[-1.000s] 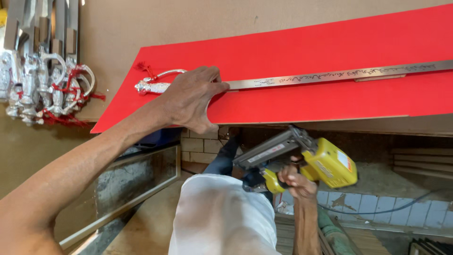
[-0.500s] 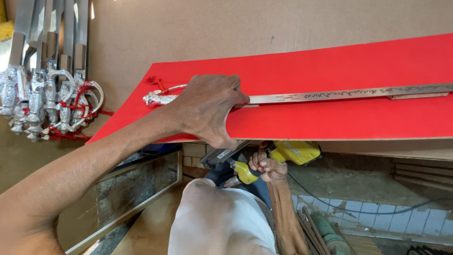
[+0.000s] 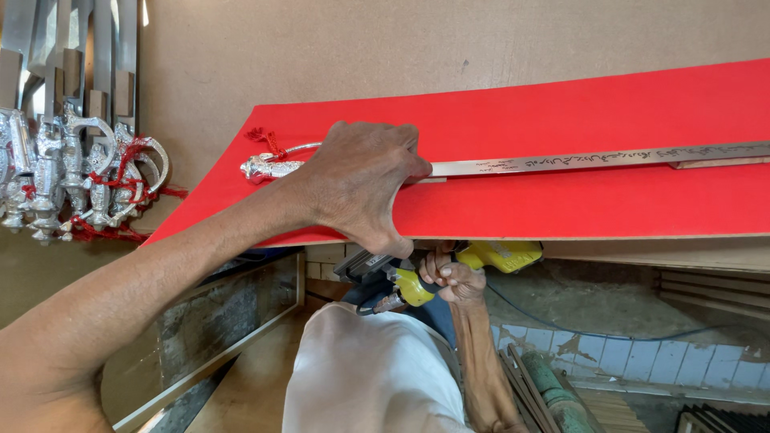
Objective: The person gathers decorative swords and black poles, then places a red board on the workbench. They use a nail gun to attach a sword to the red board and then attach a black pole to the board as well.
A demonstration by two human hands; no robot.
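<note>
Nearest the camera, the right hand (image 3: pixel 451 277) was closed around the grip of a yellow nail gun (image 3: pixel 437 273), held just under the edge of the red board (image 3: pixel 577 120). Above it, the left hand (image 3: pixel 361 188) lay spread and pressing on a sword (image 3: pixel 561 162) near its silver hilt (image 3: pixel 269 167), thumb hooked under the board's edge. The long blade looked stiff, smooth and probably slippery; the hilt seemed the safest place to hold. Farther left, more swords (image 3: pixel 72 168) hung against the wall.

red board (image 3: pixel 561 208) overhead, hanging swords (image 3: pixel 72 168) crowding left
</note>
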